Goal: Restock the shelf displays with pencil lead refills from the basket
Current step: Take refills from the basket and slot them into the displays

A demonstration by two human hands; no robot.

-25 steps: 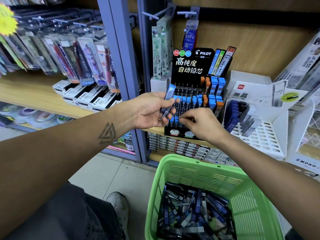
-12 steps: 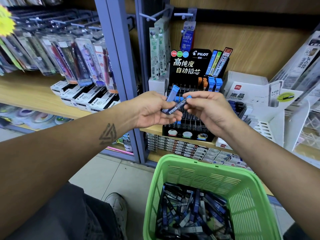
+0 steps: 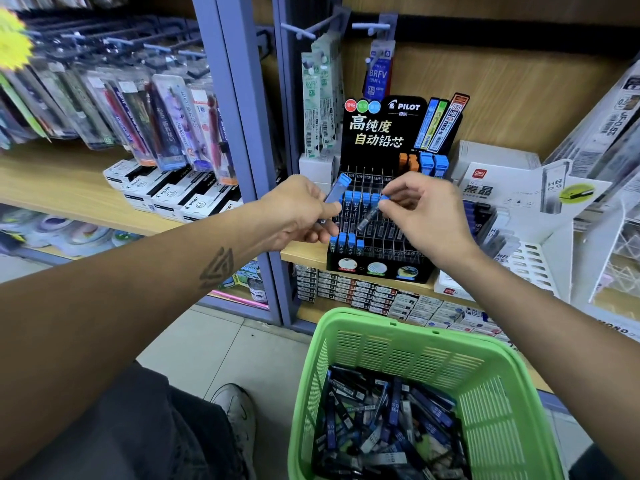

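Pinching one blue-capped lead refill tube (image 3: 371, 213), the right hand (image 3: 427, 216) faces the half-filled black slotted Pilot display (image 3: 381, 268); the left hand (image 3: 298, 213) grips another tube (image 3: 337, 188); the green plastic basket (image 3: 485, 375) remains well stocked.

Bright, even shop lighting; wide-angle bending at the edges, left shelf blurred, centre sharp.

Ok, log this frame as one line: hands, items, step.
left hand: holds blue-capped refill | right hand: holds second refill at Pilot display | green basket: refills remain | step: slotting pending
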